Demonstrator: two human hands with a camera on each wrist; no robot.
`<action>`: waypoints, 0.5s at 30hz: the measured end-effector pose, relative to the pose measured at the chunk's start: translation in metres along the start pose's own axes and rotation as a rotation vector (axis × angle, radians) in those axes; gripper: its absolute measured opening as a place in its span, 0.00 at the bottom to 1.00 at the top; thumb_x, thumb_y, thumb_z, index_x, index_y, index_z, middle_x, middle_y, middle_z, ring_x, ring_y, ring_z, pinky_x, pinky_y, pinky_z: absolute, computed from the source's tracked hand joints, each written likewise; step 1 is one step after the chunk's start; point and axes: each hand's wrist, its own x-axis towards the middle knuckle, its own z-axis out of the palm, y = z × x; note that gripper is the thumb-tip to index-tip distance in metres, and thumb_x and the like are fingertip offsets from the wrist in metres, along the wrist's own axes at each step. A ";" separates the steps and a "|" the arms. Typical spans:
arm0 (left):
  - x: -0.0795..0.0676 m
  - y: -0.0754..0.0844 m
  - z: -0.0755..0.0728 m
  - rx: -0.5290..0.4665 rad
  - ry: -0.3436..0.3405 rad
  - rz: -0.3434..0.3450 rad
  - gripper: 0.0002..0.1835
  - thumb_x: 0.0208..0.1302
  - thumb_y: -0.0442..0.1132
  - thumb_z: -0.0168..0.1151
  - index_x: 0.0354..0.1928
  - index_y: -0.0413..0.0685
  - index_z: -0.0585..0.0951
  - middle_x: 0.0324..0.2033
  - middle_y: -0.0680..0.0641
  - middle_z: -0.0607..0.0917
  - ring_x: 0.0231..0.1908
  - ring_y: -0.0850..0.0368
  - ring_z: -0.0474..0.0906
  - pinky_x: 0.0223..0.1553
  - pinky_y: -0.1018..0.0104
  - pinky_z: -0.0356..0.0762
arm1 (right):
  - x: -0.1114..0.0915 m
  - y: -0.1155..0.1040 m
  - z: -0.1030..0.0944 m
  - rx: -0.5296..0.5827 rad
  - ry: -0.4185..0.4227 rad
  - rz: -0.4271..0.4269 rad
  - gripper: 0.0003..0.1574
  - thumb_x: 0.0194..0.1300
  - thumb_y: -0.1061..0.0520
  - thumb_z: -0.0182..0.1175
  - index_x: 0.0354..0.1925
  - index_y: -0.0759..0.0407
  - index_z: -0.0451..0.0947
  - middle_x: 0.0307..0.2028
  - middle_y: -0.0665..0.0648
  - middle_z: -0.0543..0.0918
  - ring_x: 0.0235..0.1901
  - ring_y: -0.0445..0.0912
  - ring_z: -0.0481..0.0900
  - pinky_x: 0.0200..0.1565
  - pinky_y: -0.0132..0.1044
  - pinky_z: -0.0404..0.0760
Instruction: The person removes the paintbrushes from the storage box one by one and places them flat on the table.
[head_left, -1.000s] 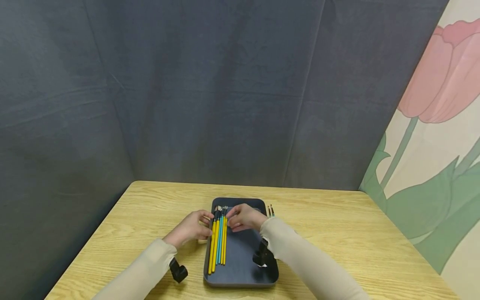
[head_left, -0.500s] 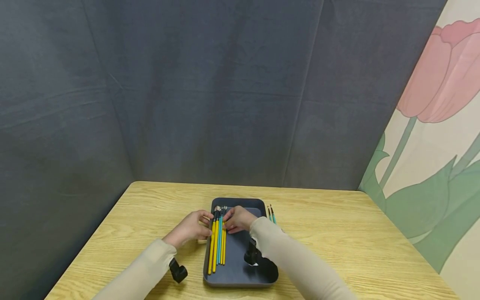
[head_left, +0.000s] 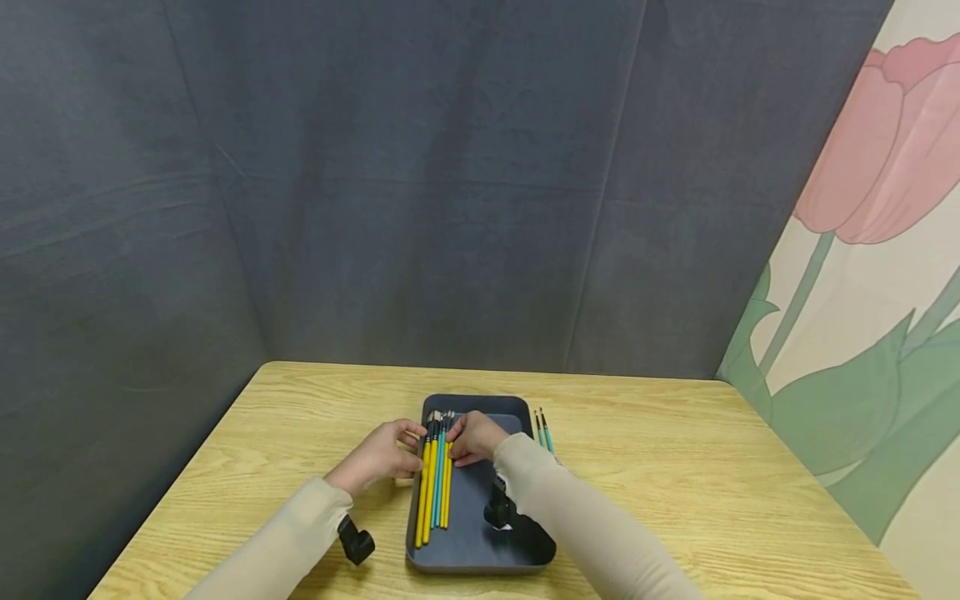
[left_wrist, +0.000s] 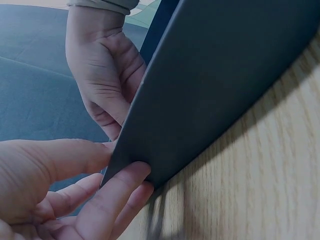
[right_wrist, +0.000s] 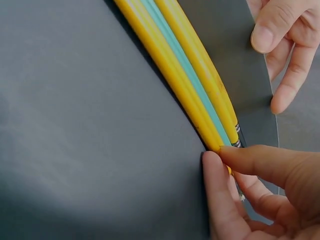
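Brushes (head_left: 431, 485) lie between the right grip (head_left: 477, 437), pinching the nearest, and the left grip (head_left: 381, 454), holding the tray (head_left: 472, 546).

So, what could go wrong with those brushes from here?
The right hand pinches at the edge of a close row of paintbrushes, so pulling one could perhaps roll its neighbours across the bare part of the tray. Also, the right sleeve partly covers two turquoise-handled brushes beside the tray in the head view; it might nudge them, though I can't tell whether it touches them.
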 end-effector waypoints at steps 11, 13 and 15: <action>-0.001 0.001 0.001 -0.008 0.010 -0.005 0.28 0.53 0.20 0.64 0.58 0.32 0.71 0.45 0.34 0.75 0.34 0.53 0.79 0.34 0.60 0.84 | -0.001 -0.004 -0.003 -0.090 -0.017 0.009 0.13 0.50 0.76 0.65 0.35 0.70 0.76 0.20 0.55 0.76 0.20 0.44 0.77 0.31 0.40 0.86; -0.002 0.002 0.001 -0.010 0.012 -0.008 0.28 0.53 0.20 0.64 0.58 0.32 0.71 0.45 0.34 0.75 0.35 0.52 0.79 0.34 0.59 0.84 | -0.001 -0.005 -0.004 -0.103 -0.020 0.013 0.13 0.50 0.76 0.66 0.34 0.69 0.76 0.20 0.55 0.75 0.20 0.44 0.76 0.31 0.40 0.86; -0.002 0.002 0.001 -0.012 0.010 -0.009 0.28 0.53 0.20 0.64 0.58 0.32 0.71 0.45 0.34 0.74 0.35 0.52 0.78 0.35 0.59 0.84 | -0.002 -0.006 -0.005 -0.113 -0.021 0.019 0.13 0.49 0.76 0.66 0.34 0.69 0.77 0.19 0.55 0.75 0.19 0.44 0.75 0.30 0.40 0.86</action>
